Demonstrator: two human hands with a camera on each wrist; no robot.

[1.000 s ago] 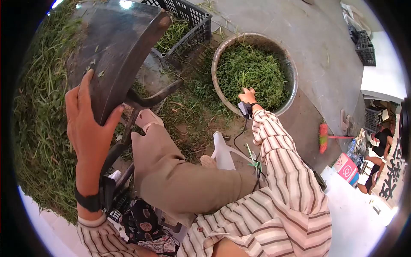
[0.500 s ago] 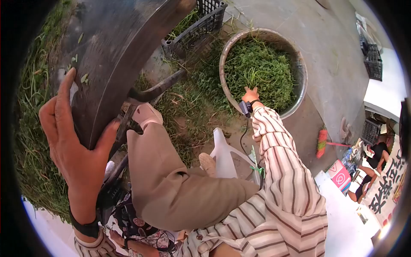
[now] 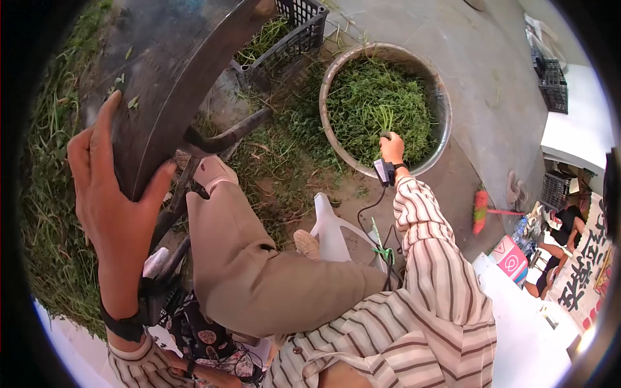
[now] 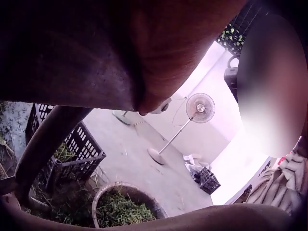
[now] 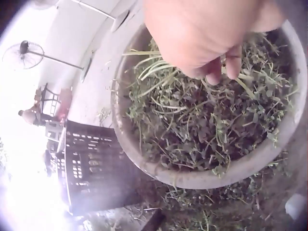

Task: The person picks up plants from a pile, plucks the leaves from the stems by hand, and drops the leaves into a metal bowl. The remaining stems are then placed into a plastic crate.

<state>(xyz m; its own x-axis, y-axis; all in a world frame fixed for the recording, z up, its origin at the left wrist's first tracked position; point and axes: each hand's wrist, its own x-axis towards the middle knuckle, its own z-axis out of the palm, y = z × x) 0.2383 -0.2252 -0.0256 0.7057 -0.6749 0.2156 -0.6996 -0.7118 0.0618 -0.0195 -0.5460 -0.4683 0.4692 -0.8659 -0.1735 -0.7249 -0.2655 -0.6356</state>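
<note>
In the head view, my right hand point(image 3: 392, 150) is at the near side of a large round metal basin point(image 3: 445, 123) heaped with leafy greens point(image 3: 365, 97). Its fingers curl around a small bunch of green stems point(image 5: 153, 67), whose pale ends stick out past the hand in the right wrist view. My left hand point(image 3: 119, 187) rests at the corner of a dark tabletop point(image 3: 171, 71). Its fingers lie straight along the surface and the thumb is spread against the edge. A few loose leaves point(image 3: 132, 102) are scattered near the index fingertip.
Beyond the tabletop stands a black plastic crate point(image 3: 294, 48) with greens inside. Loose greens point(image 3: 278, 161) cover the floor by the basin, and a large pile point(image 3: 52, 213) lies at left. A broom head point(image 3: 479, 212) is at right. A standing fan point(image 4: 199, 108) is farther off.
My right hand has gone from spread fingers on the greens to curling around a bunch of stems, drawn slightly toward me. The left hand has shifted leftward in view, still at the tabletop.
</note>
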